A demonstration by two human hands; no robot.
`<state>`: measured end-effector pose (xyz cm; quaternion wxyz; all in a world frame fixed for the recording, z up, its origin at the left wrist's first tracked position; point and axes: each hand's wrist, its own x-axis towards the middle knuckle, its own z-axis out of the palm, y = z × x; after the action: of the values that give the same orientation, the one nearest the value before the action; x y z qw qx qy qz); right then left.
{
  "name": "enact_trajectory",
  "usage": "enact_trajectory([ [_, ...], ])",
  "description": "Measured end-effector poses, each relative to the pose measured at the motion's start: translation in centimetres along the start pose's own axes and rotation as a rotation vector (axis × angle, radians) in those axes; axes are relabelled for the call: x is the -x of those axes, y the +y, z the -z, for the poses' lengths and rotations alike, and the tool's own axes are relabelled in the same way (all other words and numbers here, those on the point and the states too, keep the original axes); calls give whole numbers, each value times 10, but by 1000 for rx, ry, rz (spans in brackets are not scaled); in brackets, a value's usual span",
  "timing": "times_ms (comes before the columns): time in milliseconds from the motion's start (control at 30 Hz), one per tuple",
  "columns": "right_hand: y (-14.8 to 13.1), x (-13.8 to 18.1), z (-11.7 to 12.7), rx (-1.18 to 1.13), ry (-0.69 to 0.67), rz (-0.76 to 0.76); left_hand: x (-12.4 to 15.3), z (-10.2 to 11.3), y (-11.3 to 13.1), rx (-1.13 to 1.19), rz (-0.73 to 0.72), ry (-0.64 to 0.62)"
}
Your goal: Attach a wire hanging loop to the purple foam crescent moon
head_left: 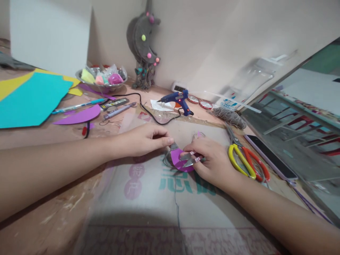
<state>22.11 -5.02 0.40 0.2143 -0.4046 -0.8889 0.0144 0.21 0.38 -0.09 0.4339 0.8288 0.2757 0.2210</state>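
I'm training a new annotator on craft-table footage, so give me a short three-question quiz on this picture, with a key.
1. True or false: the right hand holds small metal snips against the purple piece.
2. Multiple choice: what lies on the table just to the right of that hand? A, a stapler; B, yellow and red scissors; C, a hammer.
3. Fill in: the glue gun farther back on the table is coloured ____.
Key: 1 true; 2 B; 3 blue.
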Motion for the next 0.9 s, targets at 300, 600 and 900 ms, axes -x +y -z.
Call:
enact_trajectory([
  [300, -1, -2, 0, -17, 12, -35, 1, 1, -1, -114, -25, -72],
  [600, 3, 0, -1, -56, 5, -58, 0, 2, -2, -43, -52, -99],
  [900, -1, 0, -3, -33, 0, -84, 0, 3, 1, 21, 37, -48],
])
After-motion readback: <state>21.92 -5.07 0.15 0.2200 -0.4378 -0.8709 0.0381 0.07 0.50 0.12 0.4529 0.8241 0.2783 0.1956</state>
